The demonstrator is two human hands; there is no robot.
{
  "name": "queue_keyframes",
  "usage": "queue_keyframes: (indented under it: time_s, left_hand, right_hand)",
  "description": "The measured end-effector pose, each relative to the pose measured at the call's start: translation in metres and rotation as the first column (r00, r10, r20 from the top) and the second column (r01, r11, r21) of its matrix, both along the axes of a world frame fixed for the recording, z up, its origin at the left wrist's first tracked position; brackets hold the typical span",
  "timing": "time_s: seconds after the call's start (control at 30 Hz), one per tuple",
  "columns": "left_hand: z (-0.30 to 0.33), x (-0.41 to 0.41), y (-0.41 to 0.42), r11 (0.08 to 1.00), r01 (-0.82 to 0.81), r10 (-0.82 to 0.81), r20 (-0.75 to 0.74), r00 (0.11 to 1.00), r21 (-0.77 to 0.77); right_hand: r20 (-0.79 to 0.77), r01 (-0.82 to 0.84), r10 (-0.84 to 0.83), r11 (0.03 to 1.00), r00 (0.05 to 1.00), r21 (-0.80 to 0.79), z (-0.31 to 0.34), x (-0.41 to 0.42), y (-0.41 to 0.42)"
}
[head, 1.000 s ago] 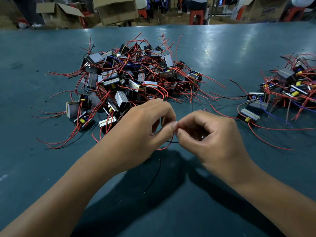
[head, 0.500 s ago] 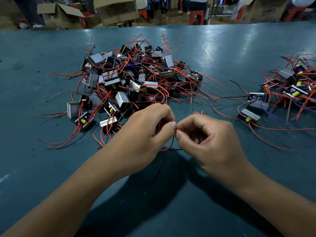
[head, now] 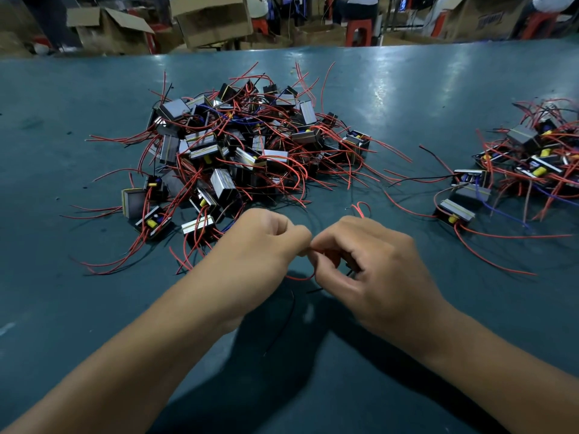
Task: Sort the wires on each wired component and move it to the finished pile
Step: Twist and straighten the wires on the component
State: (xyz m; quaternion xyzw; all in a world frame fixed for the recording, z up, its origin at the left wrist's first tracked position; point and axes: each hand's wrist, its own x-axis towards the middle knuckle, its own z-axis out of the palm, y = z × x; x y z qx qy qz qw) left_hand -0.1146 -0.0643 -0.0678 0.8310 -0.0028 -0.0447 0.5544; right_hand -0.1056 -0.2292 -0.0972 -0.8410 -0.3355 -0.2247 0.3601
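My left hand [head: 260, 245] and my right hand [head: 369, 264] meet fingertip to fingertip above the table's near middle. Both pinch thin red wires [head: 300, 278] of one wired component, which is mostly hidden under my right palm. A red loop [head: 360, 208] sticks up behind my right hand, and a black wire [head: 288, 314] trails toward me on the table. The big unsorted pile [head: 238, 151] of small black and silver components with red wires lies just beyond my hands. A smaller pile [head: 526, 161] sits at the right edge.
The teal table top [head: 94, 324] stretches wide around both piles. Cardboard boxes [head: 213, 17], red stools [head: 360, 32] and seated people stand beyond the table's far edge.
Both hands slid slightly down toward me, still pinched together on the red wires. My right fingers have curled more over the component, and the red loop behind them now shows.
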Motion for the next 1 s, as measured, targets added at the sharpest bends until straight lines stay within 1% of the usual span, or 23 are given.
queue_keyframes:
  time_s: [0.07,0.13,0.2,0.23,0.3,0.37,0.47,0.53,0.6,0.7,0.83,0.9,1.0]
  left_hand:
    - [0.002,0.002,0.002,0.999,0.025,-0.026,-0.028,0.999,-0.042]
    - [0.007,0.006,0.011,0.994,0.102,-0.099,0.065,0.993,-0.049]
    - [0.012,0.009,0.024,0.975,0.216,-0.221,0.222,0.949,0.049]
    - [0.013,0.011,0.031,0.957,0.261,-0.288,0.276,0.917,0.13]
    - [0.012,0.013,0.04,0.91,0.304,-0.391,0.339,0.856,0.281]
    - [0.011,0.015,0.039,0.884,0.309,-0.437,0.384,0.814,0.351]
    - [0.01,0.017,0.033,0.869,0.303,-0.472,0.472,0.745,0.391]
    - [0.01,0.017,0.033,0.858,0.276,-0.487,0.521,0.701,0.433]
    - [0.01,0.016,0.033,0.85,0.24,-0.494,0.548,0.676,0.469]
    - [0.008,0.017,0.031,0.84,0.201,-0.498,0.572,0.652,0.504]
    - [0.007,0.016,0.03,0.822,0.183,-0.515,0.567,0.643,0.539]
    - [0.006,0.014,0.028,0.813,0.186,-0.521,0.544,0.658,0.552]
    - [0.006,0.011,0.024,0.822,0.192,-0.491,0.496,0.716,0.536]
  right_hand:
    - [-0.041,-0.013,0.015,0.999,0.999,0.032,0.002,0.0,-0.001]
    - [-0.129,-0.033,0.047,0.994,0.99,0.109,0.004,0.001,-0.004]
    - [-0.204,-0.043,0.077,0.985,0.976,0.168,0.005,0.003,-0.006]
    - [-0.231,-0.049,0.093,0.981,0.968,0.188,0.005,0.004,-0.008]
    - [-0.267,-0.073,0.131,0.973,0.955,0.219,0.006,0.006,-0.01]
    - [-0.28,-0.096,0.16,0.969,0.947,0.229,0.006,0.006,-0.011]
    - [-0.301,-0.125,0.197,0.962,0.933,0.243,0.005,0.006,-0.012]
    - [-0.319,-0.137,0.217,0.958,0.923,0.254,0.005,0.007,-0.011]
    - [-0.333,-0.145,0.231,0.954,0.914,0.262,0.005,0.007,-0.011]
    - [-0.335,-0.15,0.236,0.953,0.912,0.264,0.005,0.007,-0.011]
    - [-0.327,-0.145,0.226,0.956,0.918,0.255,0.004,0.006,-0.011]
    - [-0.314,-0.138,0.214,0.959,0.925,0.247,0.005,0.006,-0.011]
    - [-0.285,-0.118,0.182,0.967,0.941,0.227,0.005,0.005,-0.011]
